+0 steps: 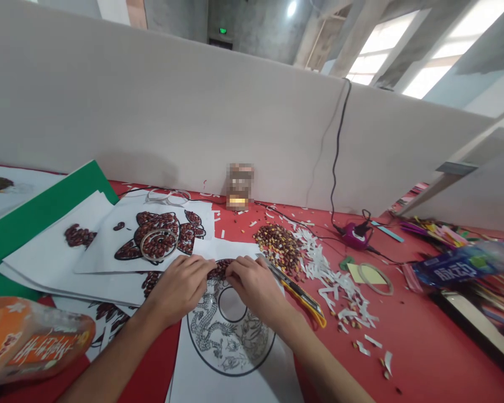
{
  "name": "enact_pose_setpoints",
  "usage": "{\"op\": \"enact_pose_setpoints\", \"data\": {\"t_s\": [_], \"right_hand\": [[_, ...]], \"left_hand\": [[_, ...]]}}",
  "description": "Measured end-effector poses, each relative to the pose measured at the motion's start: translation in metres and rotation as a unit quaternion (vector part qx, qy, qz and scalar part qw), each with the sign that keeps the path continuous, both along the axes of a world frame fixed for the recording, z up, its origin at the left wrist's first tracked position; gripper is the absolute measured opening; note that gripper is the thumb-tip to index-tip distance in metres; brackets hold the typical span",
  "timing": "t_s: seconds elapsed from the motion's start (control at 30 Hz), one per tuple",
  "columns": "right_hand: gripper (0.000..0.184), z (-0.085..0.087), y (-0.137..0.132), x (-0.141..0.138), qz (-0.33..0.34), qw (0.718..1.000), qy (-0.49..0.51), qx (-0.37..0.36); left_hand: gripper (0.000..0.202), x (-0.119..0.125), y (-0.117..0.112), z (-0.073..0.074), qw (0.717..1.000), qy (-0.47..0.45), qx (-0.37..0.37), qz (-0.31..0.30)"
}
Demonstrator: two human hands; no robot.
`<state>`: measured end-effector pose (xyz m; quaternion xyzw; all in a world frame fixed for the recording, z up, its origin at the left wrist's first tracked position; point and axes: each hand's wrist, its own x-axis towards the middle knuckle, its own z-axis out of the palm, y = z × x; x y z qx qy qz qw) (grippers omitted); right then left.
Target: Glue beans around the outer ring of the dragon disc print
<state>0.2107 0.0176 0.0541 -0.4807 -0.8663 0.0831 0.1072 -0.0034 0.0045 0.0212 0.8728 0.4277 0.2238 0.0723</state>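
A white sheet (235, 390) lies in front of me, printed with a round dragon drawing (205, 330). Dark red beans (219, 268) cover a small stretch at the top of its ring. My left hand (185, 285) rests at the left of these beans, fingers bent and closed together. From the other side my right hand (252, 282) bends its fingers down onto the beans, fingertips drawn together. Whatever sits between the fingers of either hand is hidden. A yellow utility knife (300, 296) lies just right of my right hand, blade end toward the sheet.
Mixed beans and kernels (279, 246) are heaped beside white paper strips (331, 274). Bean pictures (193, 235) lie left, with a tape roll (159, 245) on one. An orange-labelled bottle (33, 338) is near left. A purple power adapter (356, 235), cables and a plastic bottle (466, 263) lie right.
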Motion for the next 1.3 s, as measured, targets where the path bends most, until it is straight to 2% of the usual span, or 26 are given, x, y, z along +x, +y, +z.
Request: {"op": "enact_pose_setpoints", "data": {"t_s": [0.17,0.37,0.5,0.77,0.87,0.97,1.07,1.17,1.3], "right_hand": [[0.011,0.000,-0.011,0.001,0.006,0.999,0.012,0.044],[0.025,-0.013,-0.032,0.004,0.045,0.990,-0.057,0.124],[0.030,-0.017,-0.031,0.005,0.033,0.992,-0.068,0.105],[0.035,-0.008,-0.027,0.007,0.032,0.997,-0.047,0.054],[0.036,-0.004,-0.013,0.024,0.007,0.999,0.010,0.048],[0.037,0.000,0.019,0.061,-0.094,0.991,0.085,0.040],[0.036,0.004,0.055,0.104,-0.201,0.978,0.047,0.038],[0.031,0.008,0.080,0.130,-0.210,0.977,0.010,0.021],[0.022,0.011,0.089,0.134,-0.195,0.980,-0.026,0.002]], "left_hand": [[0.036,0.000,0.000,0.001,1.000,0.002,0.000,-0.001],[0.037,0.000,0.000,-0.001,1.000,0.001,0.007,0.000],[0.038,0.000,0.000,-0.002,1.000,0.002,0.007,0.002],[0.040,-0.001,0.001,-0.005,1.000,-0.004,0.019,-0.005],[0.042,-0.001,0.000,-0.007,1.000,-0.009,0.025,-0.005],[0.043,-0.001,0.000,-0.006,0.999,-0.011,0.030,-0.004],[0.042,-0.001,0.000,-0.005,1.000,-0.013,0.028,-0.001],[0.041,-0.001,0.000,-0.004,1.000,-0.013,0.021,-0.002],[0.040,-0.001,0.000,-0.005,1.000,-0.009,0.016,0.000]]}}
